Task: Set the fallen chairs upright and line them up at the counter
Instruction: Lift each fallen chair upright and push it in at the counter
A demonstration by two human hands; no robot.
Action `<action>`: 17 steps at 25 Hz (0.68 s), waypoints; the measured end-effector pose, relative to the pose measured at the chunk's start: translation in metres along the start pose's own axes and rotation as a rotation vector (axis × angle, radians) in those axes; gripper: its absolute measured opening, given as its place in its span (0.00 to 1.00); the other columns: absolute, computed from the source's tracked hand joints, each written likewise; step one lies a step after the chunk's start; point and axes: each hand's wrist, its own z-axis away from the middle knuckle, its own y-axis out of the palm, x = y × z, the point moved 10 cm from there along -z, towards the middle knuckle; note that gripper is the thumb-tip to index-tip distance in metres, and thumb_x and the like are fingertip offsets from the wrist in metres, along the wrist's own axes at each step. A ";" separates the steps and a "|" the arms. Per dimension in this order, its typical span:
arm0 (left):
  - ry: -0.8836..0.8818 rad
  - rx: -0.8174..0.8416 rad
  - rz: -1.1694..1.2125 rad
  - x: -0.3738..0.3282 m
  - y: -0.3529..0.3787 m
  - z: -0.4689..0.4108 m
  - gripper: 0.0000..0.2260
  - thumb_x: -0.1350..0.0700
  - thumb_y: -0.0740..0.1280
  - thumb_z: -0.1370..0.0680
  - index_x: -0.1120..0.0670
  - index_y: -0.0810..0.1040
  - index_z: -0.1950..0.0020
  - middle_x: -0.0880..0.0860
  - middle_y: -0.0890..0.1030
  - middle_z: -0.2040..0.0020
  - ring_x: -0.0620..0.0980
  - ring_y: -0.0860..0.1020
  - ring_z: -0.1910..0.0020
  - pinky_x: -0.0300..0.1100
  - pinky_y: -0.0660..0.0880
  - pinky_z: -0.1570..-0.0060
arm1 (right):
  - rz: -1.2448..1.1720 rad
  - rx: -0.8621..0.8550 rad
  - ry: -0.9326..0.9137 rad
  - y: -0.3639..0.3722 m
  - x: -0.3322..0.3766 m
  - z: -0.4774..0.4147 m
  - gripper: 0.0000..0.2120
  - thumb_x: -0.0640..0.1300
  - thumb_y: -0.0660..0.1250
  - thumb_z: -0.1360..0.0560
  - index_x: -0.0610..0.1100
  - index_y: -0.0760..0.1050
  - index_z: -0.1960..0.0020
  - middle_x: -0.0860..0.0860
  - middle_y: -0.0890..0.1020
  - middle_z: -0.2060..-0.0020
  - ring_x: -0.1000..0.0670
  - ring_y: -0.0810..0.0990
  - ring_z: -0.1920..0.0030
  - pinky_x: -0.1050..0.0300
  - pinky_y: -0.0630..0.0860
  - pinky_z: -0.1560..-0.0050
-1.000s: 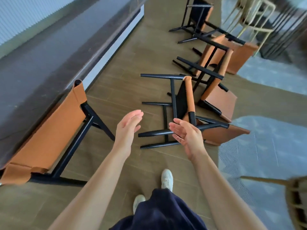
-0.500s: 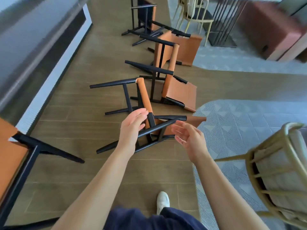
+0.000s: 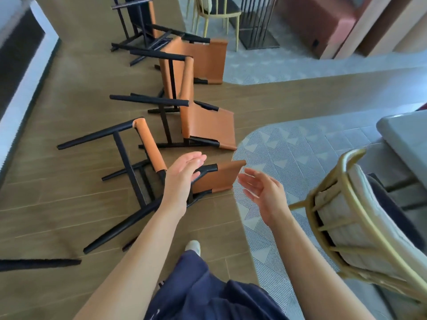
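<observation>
Over the nearest chair [image 3: 219, 179], the left hand's [image 3: 182, 174] fingers [image 3: 196, 159] lay straight and pressed together, palm turned inward, crossing the black frame bar beside the orange panel; whether they touched it could not be told. Just right of that panel's edge, the right hand [image 3: 263, 192] hung over the rug [image 3: 288, 146] with its fingers [image 3: 248, 181] loosely spread and slightly bent, gripping nothing.

This chair lay on its side on the wood floor [image 3: 69, 204], legs pointing left toward the counter [image 3: 23, 65], which was blurred at the frame's edge. A second chair [image 3: 208, 125] lay fallen just behind it, and a third [image 3: 208, 58] behind that, their frames overlapping. A pale cane chair [image 3: 346, 215] stood near the right arm, and a white shoe [image 3: 193, 247] showed below the hands.

Half a second before, the right hand had hovered by the end of a black leg; it now sat past the orange panel. The view had swung right, so the cane chair filled more of the frame, and the upright chair at the counter had shrunk to one black leg [image 3: 39, 262]. All three fallen chairs lay as before.
</observation>
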 end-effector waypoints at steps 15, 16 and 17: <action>-0.081 0.260 -0.098 0.001 0.144 -0.188 0.08 0.59 0.63 0.20 0.52 0.81 0.48 0.48 0.85 0.51 0.44 0.81 0.46 0.49 0.75 0.39 | -0.115 -0.241 0.021 -0.055 0.064 -0.164 0.12 0.39 0.59 0.20 0.39 0.80 0.46 0.44 0.87 0.54 0.46 0.85 0.49 0.54 0.78 0.49; -0.084 0.266 -0.110 0.002 0.150 -0.196 0.08 0.59 0.62 0.20 0.52 0.81 0.48 0.48 0.86 0.51 0.44 0.82 0.46 0.49 0.75 0.39 | -0.127 -0.241 0.026 -0.056 0.065 -0.171 0.12 0.39 0.59 0.20 0.39 0.80 0.46 0.44 0.87 0.55 0.46 0.85 0.50 0.54 0.78 0.49; -0.094 0.268 -0.121 0.005 0.157 -0.203 0.08 0.60 0.63 0.20 0.52 0.81 0.49 0.48 0.86 0.51 0.44 0.82 0.47 0.49 0.75 0.39 | -0.138 -0.242 0.036 -0.059 0.065 -0.178 0.11 0.39 0.59 0.20 0.39 0.80 0.46 0.44 0.87 0.55 0.47 0.85 0.50 0.54 0.78 0.48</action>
